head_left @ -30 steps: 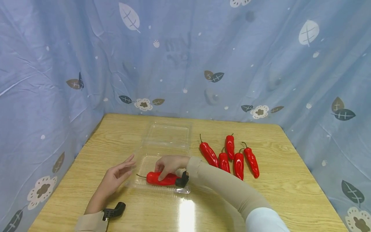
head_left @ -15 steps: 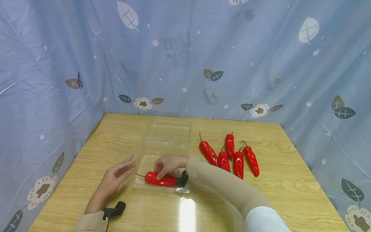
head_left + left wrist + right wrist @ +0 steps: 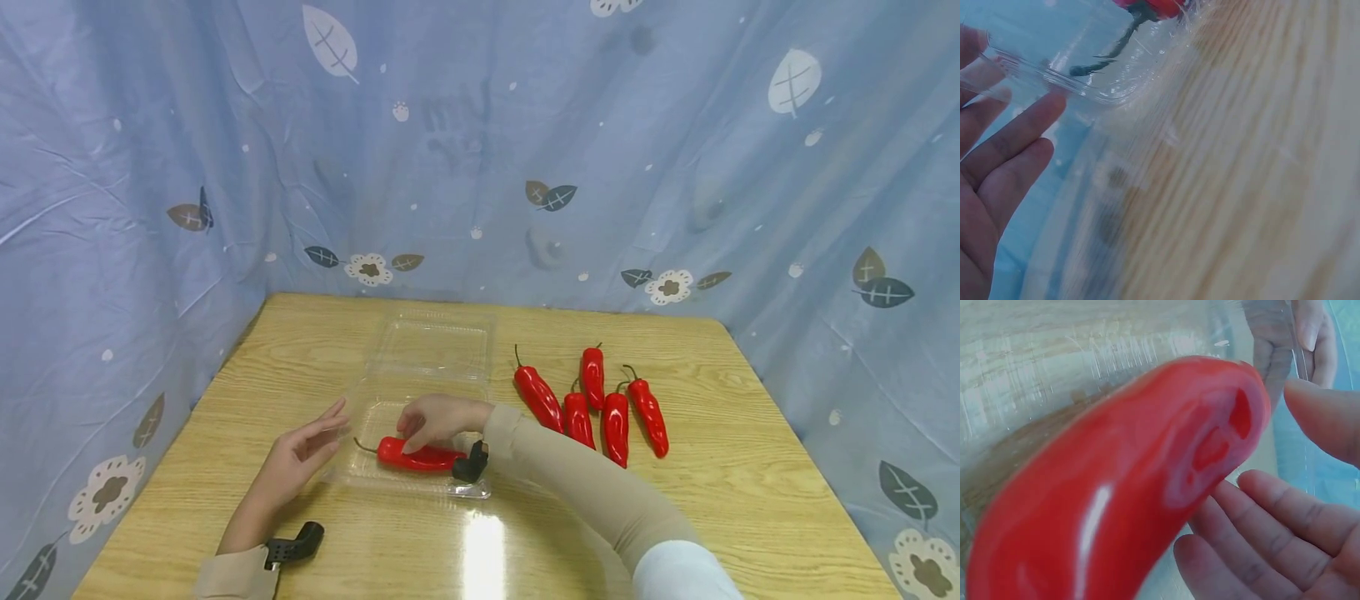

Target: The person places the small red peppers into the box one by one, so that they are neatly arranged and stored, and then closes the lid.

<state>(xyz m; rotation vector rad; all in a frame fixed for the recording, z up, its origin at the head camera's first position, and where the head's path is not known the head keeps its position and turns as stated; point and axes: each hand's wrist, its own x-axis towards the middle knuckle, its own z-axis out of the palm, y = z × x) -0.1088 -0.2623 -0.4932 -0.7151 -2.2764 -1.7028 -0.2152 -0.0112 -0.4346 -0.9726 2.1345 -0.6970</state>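
A red chili pepper [image 3: 420, 456] lies across the near part of the clear plastic clamshell container [image 3: 360, 479], its green stem pointing left. My right hand [image 3: 437, 418] is over it; in the right wrist view the thumb stands apart from the pepper [image 3: 1097, 487] and the loosely spread fingers [image 3: 1279, 531] lie along its other side. My left hand [image 3: 300, 454] is at the container's left side with straight fingers; in the left wrist view the fingertips [image 3: 1050, 106] are at the clear rim, near the pepper's stem [image 3: 1124, 47].
Several more red chili peppers [image 3: 617, 425] lie loose on the wooden table [image 3: 750, 500] to the right of the container. The container's lid [image 3: 435, 346] is folded back toward the blue curtain [image 3: 480, 150]. The right forearm reaches past the peppers.
The pepper under the right hand has shifted slightly away from the front rim. The right thumb has loosened from the pepper and the hand has risen a little. The left hand stays put.
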